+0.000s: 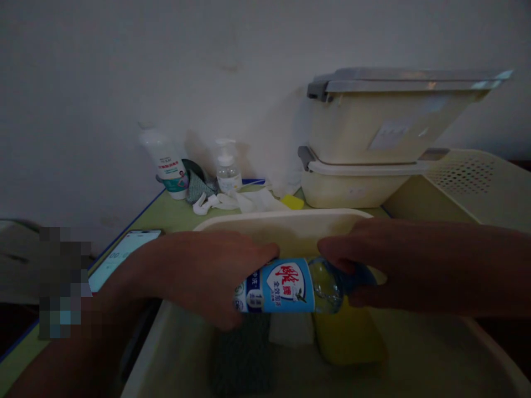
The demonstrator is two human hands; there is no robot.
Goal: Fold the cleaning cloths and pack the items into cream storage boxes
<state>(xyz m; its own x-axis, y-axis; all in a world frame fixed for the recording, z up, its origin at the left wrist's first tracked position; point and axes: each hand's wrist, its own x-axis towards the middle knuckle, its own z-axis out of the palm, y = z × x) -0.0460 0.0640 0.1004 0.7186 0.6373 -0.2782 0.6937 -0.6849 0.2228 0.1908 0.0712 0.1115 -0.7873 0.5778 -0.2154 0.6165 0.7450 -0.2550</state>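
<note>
A clear bottle of dish soap [288, 286] with a blue and white label lies sideways across the middle of the view, above a cream basin [418, 354]. My left hand [219, 271] is wrapped round its base end. At the other end, the fingers of my right hand [352, 257] close on the blue cap [360, 277]. Below the bottle, inside the basin, are a dark grey-green cloth [240, 359], a whitish piece [291, 330] and a yellow sponge or cloth [352, 337]; dim light hides their detail.
Two lidded storage boxes [373, 127] are stacked at the back right, beside a perforated basket [477, 182]. A white bottle [166, 163], a pump bottle [228, 171], a white cloth [261, 200] and a yellow sponge [292, 202] stand or lie along the wall. A phone [124, 254] lies at left.
</note>
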